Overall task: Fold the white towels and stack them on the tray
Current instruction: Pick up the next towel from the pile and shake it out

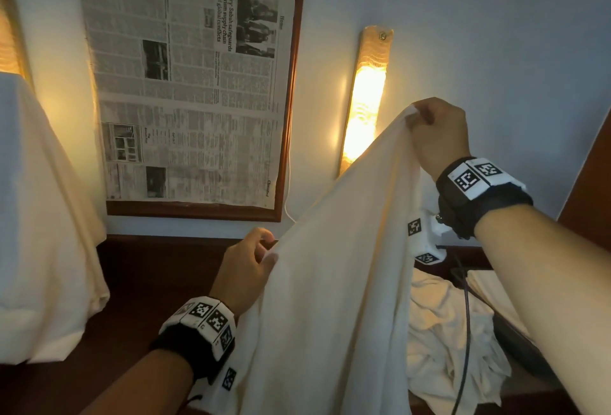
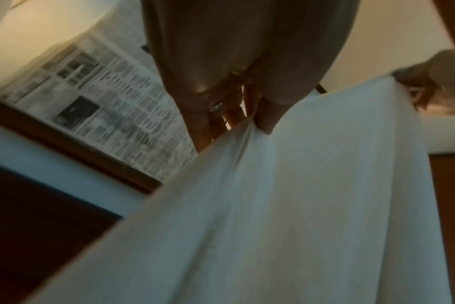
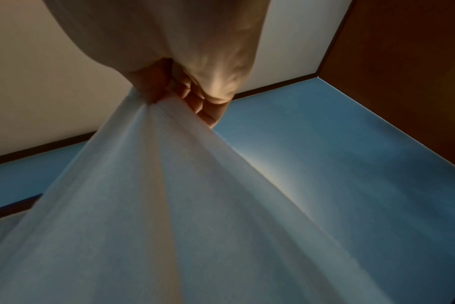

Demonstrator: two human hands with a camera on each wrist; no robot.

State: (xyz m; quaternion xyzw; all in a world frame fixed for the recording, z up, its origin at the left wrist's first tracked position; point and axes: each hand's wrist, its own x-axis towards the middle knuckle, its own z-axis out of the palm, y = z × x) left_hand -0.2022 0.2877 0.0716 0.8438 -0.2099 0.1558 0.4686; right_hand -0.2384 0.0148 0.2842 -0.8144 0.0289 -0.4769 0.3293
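A white towel (image 1: pixel 334 282) hangs in the air in the head view, held up by both hands. My right hand (image 1: pixel 429 130) pinches its top corner high up by the wall lamp. My left hand (image 1: pixel 254 259) pinches the towel's left edge lower down. In the left wrist view the left hand (image 2: pixel 257 123) nips the towel (image 2: pixel 273 205) between thumb and fingers. In the right wrist view the right hand (image 3: pixel 169 98) grips a bunched corner of the towel (image 3: pixel 169 205). A crumpled heap of white towels (image 1: pixel 443 332) lies low on the right. The tray cannot be made out.
A framed newspaper (image 1: pixel 188 90) hangs on the blue wall, with a lit wooden wall lamp (image 1: pixel 365 100) to its right. A white pillow (image 1: pixel 39 216) stands at the left on a dark wooden surface (image 1: pixel 148 282). A dark cable (image 1: pixel 466 332) crosses the towel heap.
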